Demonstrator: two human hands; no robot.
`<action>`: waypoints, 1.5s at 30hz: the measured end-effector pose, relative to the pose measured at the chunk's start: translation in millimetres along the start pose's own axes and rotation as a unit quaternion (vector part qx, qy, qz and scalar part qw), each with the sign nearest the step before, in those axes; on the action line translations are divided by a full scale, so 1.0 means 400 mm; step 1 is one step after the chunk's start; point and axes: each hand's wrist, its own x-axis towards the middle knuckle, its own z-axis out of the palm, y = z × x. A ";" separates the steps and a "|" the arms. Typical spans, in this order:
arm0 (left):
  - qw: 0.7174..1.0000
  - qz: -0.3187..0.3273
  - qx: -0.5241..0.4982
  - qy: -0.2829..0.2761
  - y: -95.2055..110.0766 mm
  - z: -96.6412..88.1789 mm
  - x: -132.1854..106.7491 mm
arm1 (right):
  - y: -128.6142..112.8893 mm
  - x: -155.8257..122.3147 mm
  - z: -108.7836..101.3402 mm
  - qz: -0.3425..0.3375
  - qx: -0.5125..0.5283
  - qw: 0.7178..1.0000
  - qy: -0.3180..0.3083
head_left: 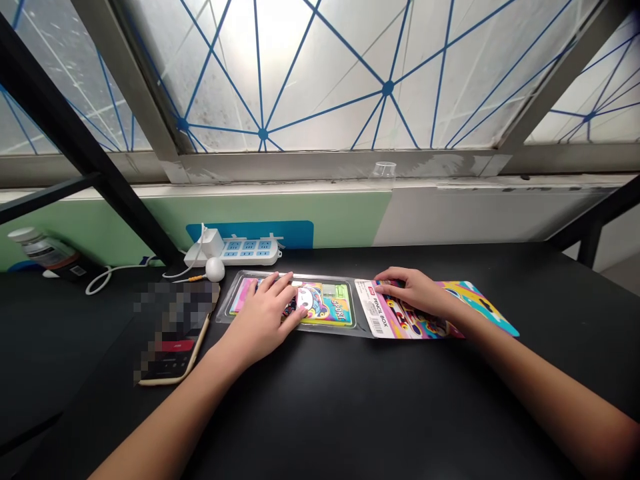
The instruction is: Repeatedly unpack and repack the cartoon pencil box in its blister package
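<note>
A colourful pencil box with a cartoon face and the word SPORT lies in a clear plastic tray on the black table. My left hand rests over the pencil box with its fingers spread, covering part of it. To the right, a bright printed cardboard sheet marked PENCIL BOX lies flat, its edge meeting the tray. My right hand lies on this cardboard, fingers stretched out to the left and the palm down. Its wrist hides part of the print.
Left of the tray lies a phone in a pale case. Behind it are a white power strip with a plugged-in adapter and a white cable. A bottle leans at far left; a clear cup stands on the sill.
</note>
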 end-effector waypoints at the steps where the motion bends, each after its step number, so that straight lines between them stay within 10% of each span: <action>1: 1.000 -0.001 -0.003 -0.001 0.000 0.002 0.000 | -0.002 -0.007 0.003 0.003 0.001 1.000 0.009; 12: 0.990 -0.016 -0.139 -0.030 0.081 0.004 -0.021 | -0.060 -0.050 0.024 0.021 -0.003 0.999 0.038; 17: 0.923 -0.029 -0.375 -0.081 0.118 -0.030 -0.026 | -0.073 -0.055 0.027 -0.001 -0.026 1.000 -0.008; 25: 0.869 -0.146 -0.417 0.224 0.015 -0.008 0.009 | -0.036 -0.072 -0.028 0.015 -0.036 0.997 -0.061; 32: 0.869 -0.148 -0.437 0.179 0.044 0.063 -0.008 | -0.028 -0.075 -0.049 -0.020 -0.059 0.993 -0.098; 37: 0.882 -0.110 -0.426 0.168 0.056 0.064 -0.017 | -0.128 -0.040 0.008 -0.036 -0.117 0.988 -0.095; 45: 0.817 -0.115 -0.536 0.181 0.046 0.070 -0.009 | -0.363 0.054 0.186 -0.162 -0.178 0.967 -0.084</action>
